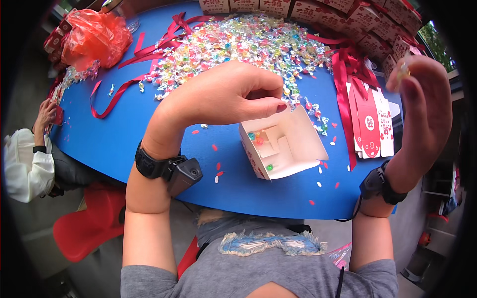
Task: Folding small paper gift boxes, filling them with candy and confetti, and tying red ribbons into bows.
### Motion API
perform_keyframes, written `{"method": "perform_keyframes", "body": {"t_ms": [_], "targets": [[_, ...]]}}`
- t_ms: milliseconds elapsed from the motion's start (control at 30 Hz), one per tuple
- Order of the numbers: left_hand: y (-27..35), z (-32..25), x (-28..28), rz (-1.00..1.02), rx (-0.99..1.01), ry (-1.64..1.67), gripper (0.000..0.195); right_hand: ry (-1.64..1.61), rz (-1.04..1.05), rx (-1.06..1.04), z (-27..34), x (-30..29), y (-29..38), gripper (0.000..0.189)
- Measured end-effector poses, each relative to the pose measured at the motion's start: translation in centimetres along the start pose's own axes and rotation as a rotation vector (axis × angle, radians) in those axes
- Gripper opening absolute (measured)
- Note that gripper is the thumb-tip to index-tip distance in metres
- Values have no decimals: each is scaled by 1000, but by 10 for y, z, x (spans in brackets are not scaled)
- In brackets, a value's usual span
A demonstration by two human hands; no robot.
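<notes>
An open paperboard gift box (298,156) lies on the blue table in front of me, its white inside showing. A few wrapped candies (258,138) sit in it, with a green one (269,167) near the front edge. My left hand (227,93) is bent over the box, thumb and curled fingers at its far upper edge; they appear to pinch it, the contact partly hidden. Raised at the right, my right hand (428,104) holds a clear-wrapped candy (403,71) between thumb and fingers, somewhat blurred. Both wrists wear black straps with small devices.
Beyond my left hand spreads a large heap of wrapped candies (238,41). Red ribbons (341,85) and flat folded cartons (370,123) lie at right; stacked boxes (346,18) line the back. A red plastic bag (97,37) and another person's hand (45,113) are at left.
</notes>
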State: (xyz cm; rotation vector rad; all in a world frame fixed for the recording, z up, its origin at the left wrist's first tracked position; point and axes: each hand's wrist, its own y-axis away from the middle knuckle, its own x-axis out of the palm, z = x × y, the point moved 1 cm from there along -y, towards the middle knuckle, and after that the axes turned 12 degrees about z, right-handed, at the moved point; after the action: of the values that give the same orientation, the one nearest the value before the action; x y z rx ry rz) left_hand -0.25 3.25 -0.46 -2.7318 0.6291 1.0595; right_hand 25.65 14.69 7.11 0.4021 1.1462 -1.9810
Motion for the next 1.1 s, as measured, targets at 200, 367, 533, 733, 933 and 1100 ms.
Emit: {"method": "perform_keyframes", "body": {"t_ms": [200,367,533,733,933,1100], "targets": [[5,5,2,-25,-29,21,15,263,385,10,10,47,-4,20],[4,5,-5,-90,-7,-52,17,73,559,-101,57,54,9,25],[5,5,-10,-106,-61,5,20,185,774,-307,72,146,40,30],[11,14,-10,-47,-53,44,20,370,807,-276,46,244,41,23],[9,11,-12,-20,-55,81,20,375,761,-268,40,229,32,19],[7,13,-10,-20,-38,51,21,249,545,-250,74,111,2,29]]}}
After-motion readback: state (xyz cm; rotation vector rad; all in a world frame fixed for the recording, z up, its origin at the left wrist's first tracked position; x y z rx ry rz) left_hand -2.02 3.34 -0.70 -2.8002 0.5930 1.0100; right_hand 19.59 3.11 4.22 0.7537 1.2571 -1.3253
